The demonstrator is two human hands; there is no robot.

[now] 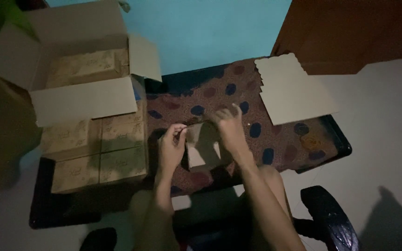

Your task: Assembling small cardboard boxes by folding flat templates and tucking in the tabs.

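Head view, small box: a small brown carton (204, 149) sits half-folded between the two hands, just above the patterned cloth near the front edge of the desk — it is kept close to the body, I judge, so both hands can work its flaps.
Head view, left hand: the left hand (171, 148) pinches the left upper edge of the carton; its grip is closed on the cardboard with thumb and fingertips, probably to keep that wall upright.
Head view, right hand: the right hand (229, 128) lies over the top right side of the carton with fingers bent; the grip seems closed on a flap, but the light is dim and the fingertips are not clear.
Head view, flat sheets: a stack of flat cardboard blanks (294, 90) lies at the right end of the desk, well apart from the hands.
Head view, big box: an open large carton (77, 74) stands at the left on more brown packs (101, 153).
Surface: the desk (336, 139) has a dark rim and a reddish cloth (261, 116) with blue spots.
Room: a turquoise wall (205, 32) behind, a pale floor (382, 139), a wooden door (350, 32) at upper right — a dark chair arm (329, 218) below.
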